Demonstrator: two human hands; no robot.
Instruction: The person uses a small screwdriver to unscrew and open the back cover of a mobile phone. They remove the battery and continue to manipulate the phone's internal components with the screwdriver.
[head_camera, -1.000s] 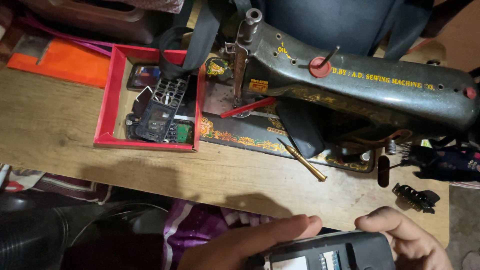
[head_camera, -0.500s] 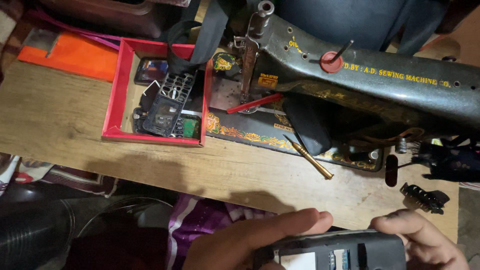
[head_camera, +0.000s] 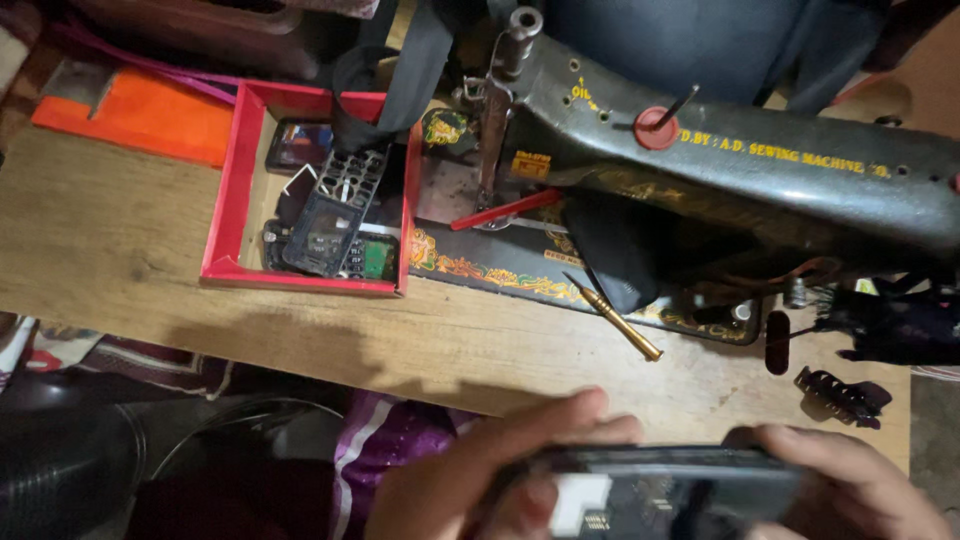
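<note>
orange sheet (head_camera: 150, 115): lying flat at the far left of the counter (head_camera: 110, 240), just beside the tray.
red tray (head_camera: 232, 190): sitting on the counter, holding dark phone parts (head_camera: 330, 215) and a small green circuit board (head_camera: 374, 258).
sewing machine (head_camera: 760, 160): standing black along the back, a red stick (head_camera: 505, 209) lying under its needle bar.
brass screwdriver (head_camera: 620, 323): lying slanted on the counter at the machine's base edge.
left hand (head_camera: 470, 480): its grip is pinching the left end of the dark device, thumb lying on top.
dark device (head_camera: 655, 490): being held level between both hands at the bottom edge, near the counter's front, blurred.
right hand (head_camera: 850, 485): its grip is closing around the device's right end.
black comb piece (head_camera: 840, 395): lying on the counter at the far right.
</note>
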